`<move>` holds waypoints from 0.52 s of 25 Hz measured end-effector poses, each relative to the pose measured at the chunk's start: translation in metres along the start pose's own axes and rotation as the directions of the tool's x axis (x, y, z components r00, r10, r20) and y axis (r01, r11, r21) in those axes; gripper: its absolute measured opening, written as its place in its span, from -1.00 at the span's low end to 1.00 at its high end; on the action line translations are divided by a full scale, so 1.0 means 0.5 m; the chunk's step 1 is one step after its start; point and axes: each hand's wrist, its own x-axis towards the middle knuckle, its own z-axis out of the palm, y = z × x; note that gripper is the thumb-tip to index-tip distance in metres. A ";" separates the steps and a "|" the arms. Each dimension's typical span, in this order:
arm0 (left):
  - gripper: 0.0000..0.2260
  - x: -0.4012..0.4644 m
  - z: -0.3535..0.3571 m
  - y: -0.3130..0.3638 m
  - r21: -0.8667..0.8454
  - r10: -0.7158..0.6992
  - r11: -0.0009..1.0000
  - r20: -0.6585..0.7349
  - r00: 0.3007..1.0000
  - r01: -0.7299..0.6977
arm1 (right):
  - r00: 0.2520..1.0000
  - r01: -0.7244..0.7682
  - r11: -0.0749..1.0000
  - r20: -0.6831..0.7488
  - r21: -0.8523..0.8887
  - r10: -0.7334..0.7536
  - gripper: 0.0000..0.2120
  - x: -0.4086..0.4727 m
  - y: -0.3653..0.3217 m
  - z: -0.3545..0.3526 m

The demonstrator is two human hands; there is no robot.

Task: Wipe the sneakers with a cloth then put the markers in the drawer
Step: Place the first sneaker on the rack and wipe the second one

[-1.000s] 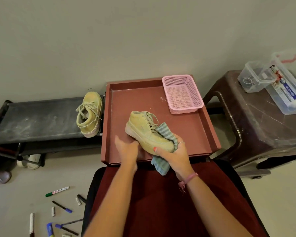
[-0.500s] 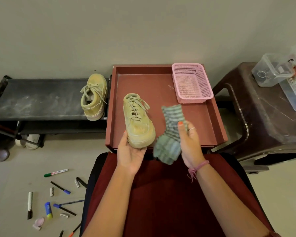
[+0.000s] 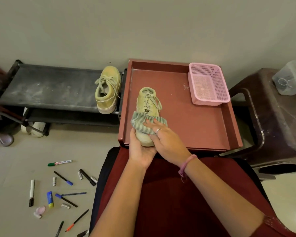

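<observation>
A tan sneaker (image 3: 148,101) lies in the red drawer (image 3: 200,127), heel end toward me. My left hand (image 3: 140,149) cups it from below at the near end. My right hand (image 3: 166,139) presses a striped green cloth (image 3: 142,124) flat across the sneaker's top. A second tan sneaker (image 3: 108,89) stands on the black shoe rack (image 3: 46,86) to the left. Several markers and pens lie scattered on the floor at lower left, among them a green-capped marker (image 3: 59,163) and a blue-capped pen (image 3: 63,178).
A pink mesh basket (image 3: 208,84) sits in the drawer's far right corner. A dark stool (image 3: 272,120) with clear plastic boxes (image 3: 290,79) stands to the right. Sandals (image 3: 32,129) lie under the rack. My lap in red cloth fills the foreground.
My right hand brought the cloth from beside the sneaker onto its top. The sneaker has turned from lying sideways to pointing away from me.
</observation>
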 end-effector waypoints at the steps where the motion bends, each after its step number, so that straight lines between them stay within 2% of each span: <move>1: -0.56 0.000 -0.004 0.001 0.010 0.019 1.000 0.000 1.000 -0.019 | 0.999 0.046 0.999 -0.017 -0.012 -0.046 -0.60 -0.011 0.001 -0.002; 4: -0.65 -0.004 -0.010 0.001 -0.007 0.041 0.999 0.013 0.999 -0.041 | 0.972 0.223 0.960 -0.034 -0.168 -0.232 -0.61 -0.034 0.010 -0.009; 5: -0.65 -0.004 -0.011 0.000 -0.007 0.037 0.999 0.012 0.999 -0.037 | 0.969 0.238 0.949 -0.013 -0.207 -0.246 -0.61 -0.038 0.012 -0.008; 10: -0.56 0.004 0.005 0.002 0.053 -0.021 0.998 0.038 0.999 0.019 | 0.998 -0.062 0.996 0.021 -0.059 0.063 -0.58 0.018 0.011 -0.019; 13: -0.55 0.015 0.002 0.002 0.019 -0.037 0.999 0.043 0.998 0.036 | 0.992 -0.123 0.992 -0.005 -0.032 0.123 -0.58 0.042 -0.003 -0.003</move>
